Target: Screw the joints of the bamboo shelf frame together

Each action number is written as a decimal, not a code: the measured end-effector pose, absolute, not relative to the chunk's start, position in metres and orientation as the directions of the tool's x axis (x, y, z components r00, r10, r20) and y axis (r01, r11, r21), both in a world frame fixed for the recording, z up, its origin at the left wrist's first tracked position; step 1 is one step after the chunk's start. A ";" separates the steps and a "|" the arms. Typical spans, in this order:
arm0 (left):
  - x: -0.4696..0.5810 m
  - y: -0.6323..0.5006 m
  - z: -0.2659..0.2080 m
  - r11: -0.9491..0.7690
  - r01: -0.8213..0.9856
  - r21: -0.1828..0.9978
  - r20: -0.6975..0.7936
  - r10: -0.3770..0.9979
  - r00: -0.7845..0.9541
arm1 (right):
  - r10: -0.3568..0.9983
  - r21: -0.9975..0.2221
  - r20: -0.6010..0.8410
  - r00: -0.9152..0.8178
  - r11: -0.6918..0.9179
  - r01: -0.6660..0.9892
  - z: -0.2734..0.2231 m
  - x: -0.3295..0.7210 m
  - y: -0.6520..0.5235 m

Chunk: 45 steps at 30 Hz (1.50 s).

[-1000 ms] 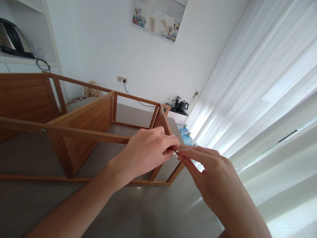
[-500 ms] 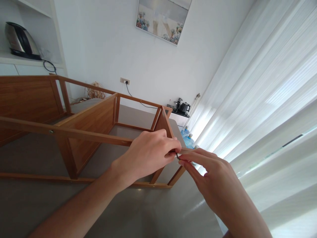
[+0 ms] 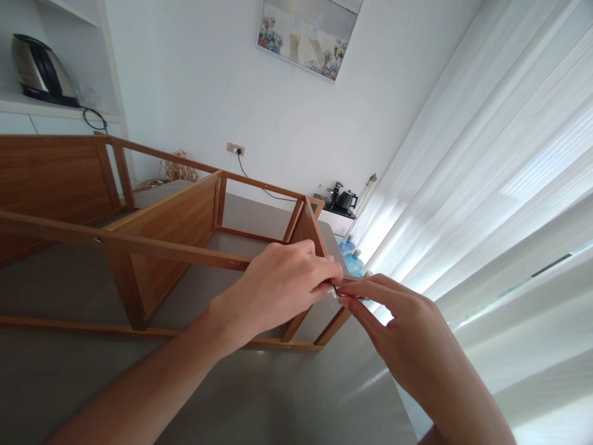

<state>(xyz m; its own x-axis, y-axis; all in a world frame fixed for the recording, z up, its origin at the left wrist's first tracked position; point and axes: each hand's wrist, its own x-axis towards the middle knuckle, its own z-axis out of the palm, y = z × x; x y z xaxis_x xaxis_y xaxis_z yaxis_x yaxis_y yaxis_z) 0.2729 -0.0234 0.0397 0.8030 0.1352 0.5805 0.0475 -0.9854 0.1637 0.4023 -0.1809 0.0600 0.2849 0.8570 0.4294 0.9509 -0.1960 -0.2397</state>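
Two hands meet at one end of the wooden frame (image 3: pixel 185 251); right hand (image 3: pixel 403 321) pinches a thin dark tool (image 3: pixel 336 289), likely for fine control; left hand (image 3: pixel 287 275) curls just beside that pinch, seemingly steadying, can't tell on what; frame extends left from the grip

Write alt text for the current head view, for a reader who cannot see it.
A person's left hand rests at the right end of a wooden shelving frame while the right hand pinches a thin dark rod beside it. The frame lies on a grey tabletop; behind are a white wall with a framed picture and, to the right, white curtains.
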 end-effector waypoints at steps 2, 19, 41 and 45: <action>0.273 -0.023 0.040 -0.987 0.045 0.156 0.582 0.129 0.803 | 0.846 -0.248 0.438 0.305 -0.212 0.945 0.061 0.402 -0.181; 0.272 -0.030 0.040 -0.968 0.147 0.204 0.586 0.241 0.774 | 0.921 -0.437 0.262 0.288 -0.153 0.887 0.064 0.401 -0.178; 0.273 -0.027 0.039 -0.983 0.112 0.146 0.614 0.179 0.769 | 0.899 -0.329 0.367 0.238 -0.114 0.937 0.061 0.401 -0.181; 0.272 -0.029 0.041 -0.981 0.124 0.146 0.616 0.189 0.764 | 0.893 -0.328 0.378 0.243 -0.116 0.937 0.061 0.401 -0.183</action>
